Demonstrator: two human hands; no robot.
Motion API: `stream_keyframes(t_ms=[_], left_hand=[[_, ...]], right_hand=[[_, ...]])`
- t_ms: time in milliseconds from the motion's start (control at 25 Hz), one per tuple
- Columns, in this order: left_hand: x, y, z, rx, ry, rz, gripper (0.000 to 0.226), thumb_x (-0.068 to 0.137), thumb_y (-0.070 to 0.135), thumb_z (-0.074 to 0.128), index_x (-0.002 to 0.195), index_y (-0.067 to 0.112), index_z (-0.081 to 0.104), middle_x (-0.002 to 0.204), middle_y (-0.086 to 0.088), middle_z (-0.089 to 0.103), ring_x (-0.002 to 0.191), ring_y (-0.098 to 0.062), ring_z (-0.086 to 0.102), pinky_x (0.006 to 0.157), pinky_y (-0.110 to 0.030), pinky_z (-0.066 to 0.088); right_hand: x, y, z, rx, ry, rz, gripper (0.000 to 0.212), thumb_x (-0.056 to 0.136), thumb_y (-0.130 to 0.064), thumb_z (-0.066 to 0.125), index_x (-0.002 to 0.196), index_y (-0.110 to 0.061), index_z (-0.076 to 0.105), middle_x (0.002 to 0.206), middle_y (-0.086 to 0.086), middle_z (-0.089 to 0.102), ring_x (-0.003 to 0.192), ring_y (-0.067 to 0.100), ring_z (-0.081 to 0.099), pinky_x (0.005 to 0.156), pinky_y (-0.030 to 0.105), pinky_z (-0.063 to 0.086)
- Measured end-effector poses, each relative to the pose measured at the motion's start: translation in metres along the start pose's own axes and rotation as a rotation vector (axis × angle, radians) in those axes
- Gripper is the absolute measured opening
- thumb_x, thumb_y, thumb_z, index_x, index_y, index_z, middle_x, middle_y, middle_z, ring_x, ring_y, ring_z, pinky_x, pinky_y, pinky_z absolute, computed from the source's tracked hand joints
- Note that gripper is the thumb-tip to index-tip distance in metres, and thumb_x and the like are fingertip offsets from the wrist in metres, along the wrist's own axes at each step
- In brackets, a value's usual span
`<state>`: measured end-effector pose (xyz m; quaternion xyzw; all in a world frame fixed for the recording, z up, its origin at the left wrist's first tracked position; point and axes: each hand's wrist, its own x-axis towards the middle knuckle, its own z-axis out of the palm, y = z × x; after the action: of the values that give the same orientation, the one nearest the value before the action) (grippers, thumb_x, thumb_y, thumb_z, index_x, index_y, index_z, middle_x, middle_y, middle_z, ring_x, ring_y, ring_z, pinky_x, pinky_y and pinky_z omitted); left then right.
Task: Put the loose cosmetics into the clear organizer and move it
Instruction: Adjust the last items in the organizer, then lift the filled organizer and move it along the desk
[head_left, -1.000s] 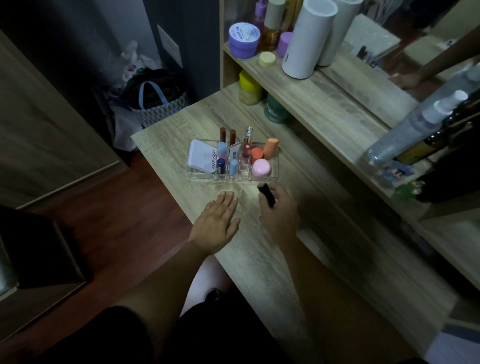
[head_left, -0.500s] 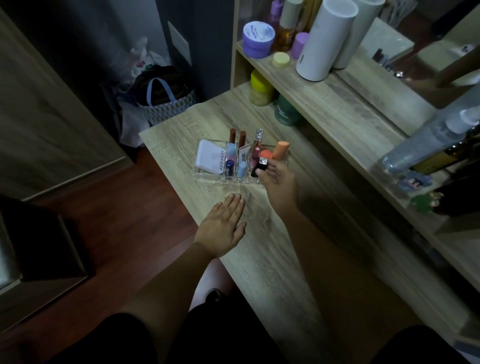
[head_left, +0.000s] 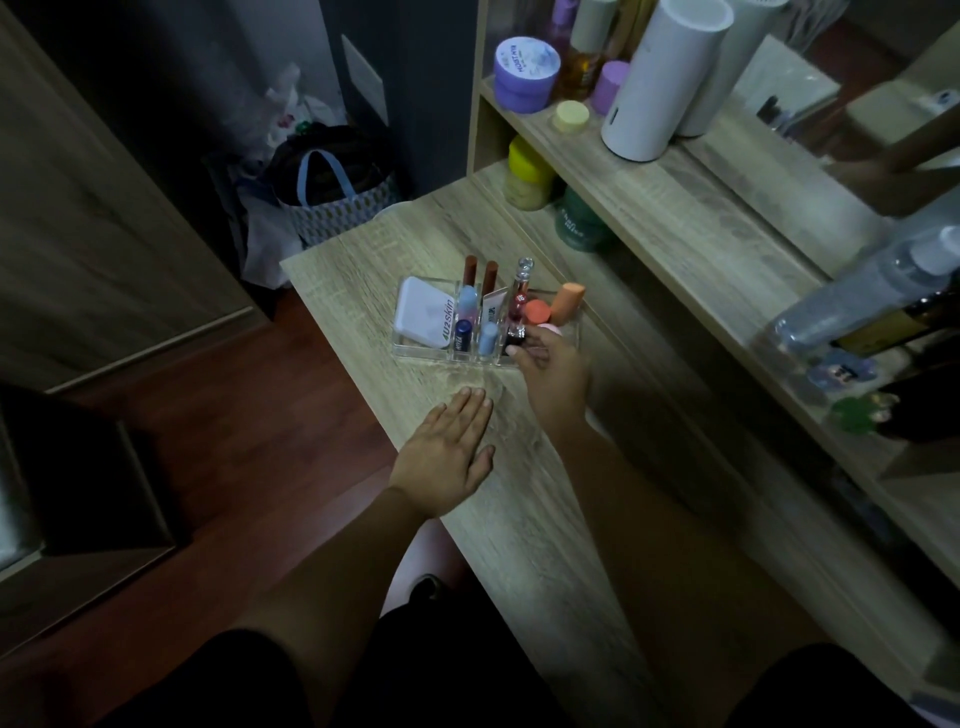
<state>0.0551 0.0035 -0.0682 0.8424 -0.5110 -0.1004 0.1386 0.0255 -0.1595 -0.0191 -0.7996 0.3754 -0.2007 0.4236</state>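
Observation:
A clear organizer (head_left: 410, 351) stands on the wooden desk (head_left: 545, 519). It holds a white compact (head_left: 422, 312), several lipsticks and tubes, an orange sponge (head_left: 566, 301) and a pink jar mostly hidden by my hand. My right hand (head_left: 553, 374) reaches over its near right corner. The fingertips pinch a small black lipstick (head_left: 514, 338) standing in a front slot. My left hand (head_left: 447, 457) lies flat on the desk in front of the organizer, holding nothing.
A shelf (head_left: 675, 208) on the right carries a purple jar (head_left: 524, 73), a white cylinder (head_left: 660, 78) and bottles. Yellow and green jars (head_left: 527, 176) sit under it. A spray bottle (head_left: 872, 291) lies far right. A bag (head_left: 332, 197) is on the floor behind the desk.
My right hand carried the black lipstick from the desk in front of the organizer forward and lowered it into a front slot. My left hand stayed flat.

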Motion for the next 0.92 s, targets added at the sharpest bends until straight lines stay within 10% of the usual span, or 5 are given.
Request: stream_keyframes(t_ms=[320,520,680,920], left_hand=[[0.001,0.0,0.001,-0.016,-0.002,-0.005,0.058,0.097,0.035,0.037,0.147,0.009,0.024,0.156,-0.009,0.023,0.146,-0.024,0.016,0.119,-0.037,0.013],[0.0,0.001,-0.017,-0.26,0.101,-0.012,0.052,0.094,0.027,0.049,0.138,0.002,0.039,0.145,-0.02,0.043,0.137,-0.034,0.037,0.114,-0.03,0.022],[0.005,-0.016,-0.036,-0.458,0.427,-0.47,0.048,0.085,0.021,0.065,0.121,-0.005,0.047,0.118,-0.027,0.052,0.113,-0.04,0.049,0.099,-0.039,0.039],[0.044,-0.061,-0.062,-0.598,0.224,-0.497,0.07,0.065,0.028,0.084,0.122,0.009,0.048,0.119,-0.015,0.062,0.113,-0.032,0.055,0.096,-0.046,0.048]], right_hand=[[0.001,-0.003,0.005,-0.085,-0.003,-0.013,0.035,0.082,-0.003,0.067,0.116,-0.005,0.063,0.11,0.013,0.07,0.095,0.014,0.065,0.084,0.025,0.052],[-0.003,-0.008,0.003,-0.035,0.004,0.021,0.046,0.076,-0.003,0.072,0.12,-0.005,0.06,0.113,0.014,0.066,0.094,0.02,0.066,0.079,0.019,0.052],[-0.014,-0.001,0.002,-0.094,0.208,0.074,0.056,0.067,-0.017,0.079,0.117,-0.015,0.054,0.12,0.007,0.055,0.107,0.015,0.052,0.083,0.0,0.032],[-0.003,0.028,-0.016,-0.106,-0.053,0.236,0.103,0.056,-0.02,0.088,0.141,-0.014,0.03,0.14,0.01,0.047,0.131,0.027,0.043,0.108,0.046,0.039]])
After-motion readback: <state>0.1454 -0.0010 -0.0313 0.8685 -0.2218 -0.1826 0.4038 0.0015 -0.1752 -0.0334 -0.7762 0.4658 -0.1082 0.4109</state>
